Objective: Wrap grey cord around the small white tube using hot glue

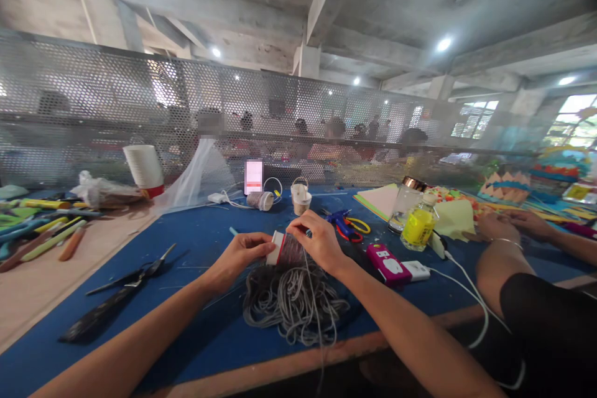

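My left hand [247, 252] pinches the white rim of a paper cup [276, 247] that lies on its side, with a red band next to the rim. Grey-brown cord [293, 251] is wrapped around the cup's body. At the cup's other end my right hand [319, 239] has its fingers closed together on the grey cord, and a strand hangs from them past the table's front edge. A loose pile of grey cord [298, 305] lies just below the cup on the blue table surface [186, 305].
Black scissors [124, 292] lie at left. Behind are a phone [254, 176], a cord-wrapped cup [260, 200] and a small basket [301, 199]. At right are a glue gun [342, 224], power bank [387, 264], yellow bottle [418, 224], white cables and a neighbour's hands [504, 227].
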`<state>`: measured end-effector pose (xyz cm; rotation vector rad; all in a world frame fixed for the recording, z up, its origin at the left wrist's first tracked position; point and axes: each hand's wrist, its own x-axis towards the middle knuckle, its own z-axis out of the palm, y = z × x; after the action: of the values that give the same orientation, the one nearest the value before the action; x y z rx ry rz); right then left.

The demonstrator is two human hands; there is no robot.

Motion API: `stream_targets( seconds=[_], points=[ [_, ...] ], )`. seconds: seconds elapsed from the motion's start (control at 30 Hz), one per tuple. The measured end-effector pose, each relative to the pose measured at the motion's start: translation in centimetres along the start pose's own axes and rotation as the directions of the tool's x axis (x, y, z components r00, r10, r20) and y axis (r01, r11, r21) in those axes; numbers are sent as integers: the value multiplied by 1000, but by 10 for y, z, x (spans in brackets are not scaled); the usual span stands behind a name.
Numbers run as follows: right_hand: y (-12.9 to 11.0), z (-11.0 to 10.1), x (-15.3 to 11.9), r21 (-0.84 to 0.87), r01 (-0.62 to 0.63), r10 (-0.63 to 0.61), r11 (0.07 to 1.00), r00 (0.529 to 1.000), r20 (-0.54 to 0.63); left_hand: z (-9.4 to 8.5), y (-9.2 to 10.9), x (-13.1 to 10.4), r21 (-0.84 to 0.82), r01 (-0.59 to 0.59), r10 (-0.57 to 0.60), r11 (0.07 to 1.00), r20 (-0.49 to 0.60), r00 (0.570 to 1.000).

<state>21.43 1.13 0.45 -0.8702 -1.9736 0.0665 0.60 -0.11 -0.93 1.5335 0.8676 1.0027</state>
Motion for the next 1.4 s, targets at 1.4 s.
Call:
stream_targets(
  seconds=[1.4],
  points=[
    [1,3,-1,-69,-18,22,997,998,56,-5,-6,2,49,-4,2,999,41,999]
  ],
)
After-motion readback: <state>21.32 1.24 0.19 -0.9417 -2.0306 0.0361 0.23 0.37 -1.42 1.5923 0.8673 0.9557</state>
